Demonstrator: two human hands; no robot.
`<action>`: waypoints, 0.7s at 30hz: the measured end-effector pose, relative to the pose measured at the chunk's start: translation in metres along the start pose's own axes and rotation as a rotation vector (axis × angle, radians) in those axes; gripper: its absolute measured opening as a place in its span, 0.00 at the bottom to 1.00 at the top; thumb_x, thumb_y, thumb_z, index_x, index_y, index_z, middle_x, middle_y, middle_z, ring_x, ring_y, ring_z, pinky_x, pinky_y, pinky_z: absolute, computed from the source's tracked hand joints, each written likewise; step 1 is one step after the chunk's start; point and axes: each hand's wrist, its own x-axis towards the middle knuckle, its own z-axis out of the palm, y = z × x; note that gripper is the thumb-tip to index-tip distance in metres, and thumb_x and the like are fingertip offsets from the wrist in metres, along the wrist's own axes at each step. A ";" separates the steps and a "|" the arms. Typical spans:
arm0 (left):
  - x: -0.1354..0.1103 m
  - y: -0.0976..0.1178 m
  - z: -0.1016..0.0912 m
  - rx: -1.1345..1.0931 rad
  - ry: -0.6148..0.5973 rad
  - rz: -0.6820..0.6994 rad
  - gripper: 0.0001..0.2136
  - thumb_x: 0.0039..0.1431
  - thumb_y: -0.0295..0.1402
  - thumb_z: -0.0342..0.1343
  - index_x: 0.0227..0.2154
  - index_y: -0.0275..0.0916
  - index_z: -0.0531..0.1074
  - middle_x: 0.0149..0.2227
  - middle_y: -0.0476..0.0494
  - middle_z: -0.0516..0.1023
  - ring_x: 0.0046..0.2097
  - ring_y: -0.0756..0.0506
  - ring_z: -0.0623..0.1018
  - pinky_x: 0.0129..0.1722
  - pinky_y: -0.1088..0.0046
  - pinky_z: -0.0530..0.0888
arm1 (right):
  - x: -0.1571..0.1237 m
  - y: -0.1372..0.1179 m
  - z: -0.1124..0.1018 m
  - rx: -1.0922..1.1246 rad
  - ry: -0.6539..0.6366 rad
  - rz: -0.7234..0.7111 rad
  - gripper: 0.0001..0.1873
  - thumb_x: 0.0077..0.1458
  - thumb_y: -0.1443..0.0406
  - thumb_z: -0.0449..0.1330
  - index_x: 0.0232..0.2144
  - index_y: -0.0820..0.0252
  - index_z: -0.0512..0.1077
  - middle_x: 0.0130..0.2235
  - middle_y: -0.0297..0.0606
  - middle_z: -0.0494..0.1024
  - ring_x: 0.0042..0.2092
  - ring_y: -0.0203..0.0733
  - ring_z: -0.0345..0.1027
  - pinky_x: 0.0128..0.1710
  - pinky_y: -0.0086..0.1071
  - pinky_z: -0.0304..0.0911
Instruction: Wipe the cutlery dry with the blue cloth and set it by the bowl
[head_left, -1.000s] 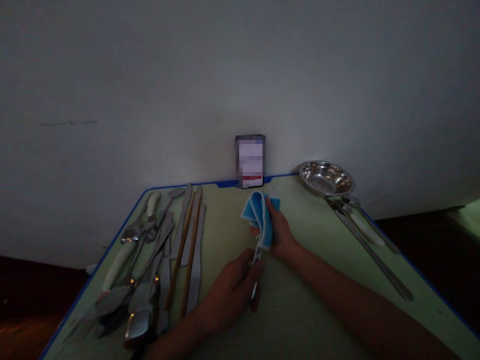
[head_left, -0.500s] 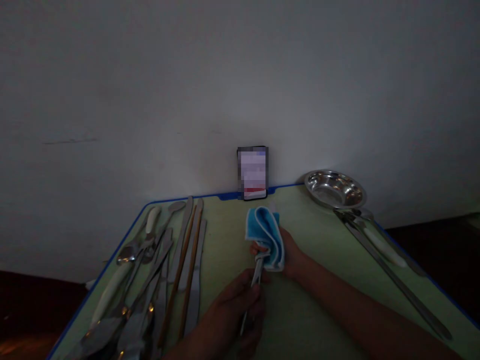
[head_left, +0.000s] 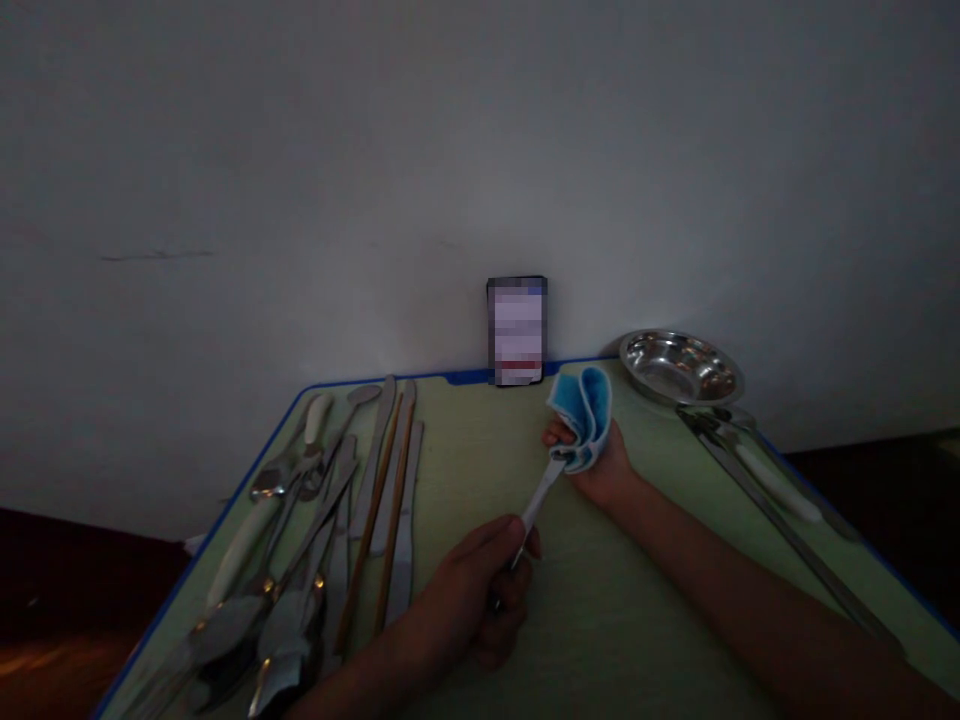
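Note:
My left hand (head_left: pixel 491 590) is closed round one end of a slim metal piece of cutlery (head_left: pixel 541 497). Its other end disappears into a folded blue cloth with a white border (head_left: pixel 589 410), so its kind cannot be made out. My right hand (head_left: pixel 609 465) grips that cloth around the cutlery, fingers curled over it from the far side. Both hands are above the table, right of two wooden chopsticks (head_left: pixel 394 510) that lie among metal knives (head_left: pixel 373 460).
On the left lies a pile of spoons, forks and knives (head_left: pixel 289 590). At the back right stands a shiny metal bowl (head_left: pixel 679 370), with several utensils (head_left: pixel 780 500) beside it. A phone (head_left: pixel 517 330) leans on the wall behind the blue-edged green table (head_left: pixel 465 430).
The cloth and my right hand have moved right and away, toward the far end of the cutlery. More of the metal now shows between my hands. The view has shifted slightly.

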 end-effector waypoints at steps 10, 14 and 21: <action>0.005 -0.004 -0.003 -0.095 0.007 0.087 0.09 0.60 0.39 0.43 0.31 0.40 0.62 0.16 0.60 0.53 0.12 0.58 0.49 0.08 0.84 0.51 | -0.017 0.019 0.009 -0.306 -0.029 0.087 0.16 0.44 0.52 0.59 0.28 0.58 0.67 0.21 0.30 0.71 0.23 0.35 0.64 0.26 0.30 0.62; 0.005 -0.005 0.000 0.020 0.005 0.084 0.09 0.61 0.39 0.40 0.33 0.40 0.60 0.17 0.60 0.53 0.12 0.57 0.51 0.09 0.84 0.53 | -0.018 0.020 0.009 -0.368 -0.032 0.074 0.16 0.44 0.52 0.59 0.26 0.58 0.67 0.19 0.30 0.71 0.22 0.36 0.65 0.23 0.30 0.61; -0.022 0.018 0.011 1.092 0.029 0.394 0.08 0.60 0.33 0.45 0.39 0.41 0.67 0.39 0.44 0.71 0.40 0.47 0.72 0.41 0.69 0.69 | -0.010 0.002 0.006 -0.097 -0.022 0.123 0.21 0.44 0.56 0.56 0.09 0.59 0.59 0.08 0.27 0.57 0.11 0.29 0.47 0.13 0.26 0.52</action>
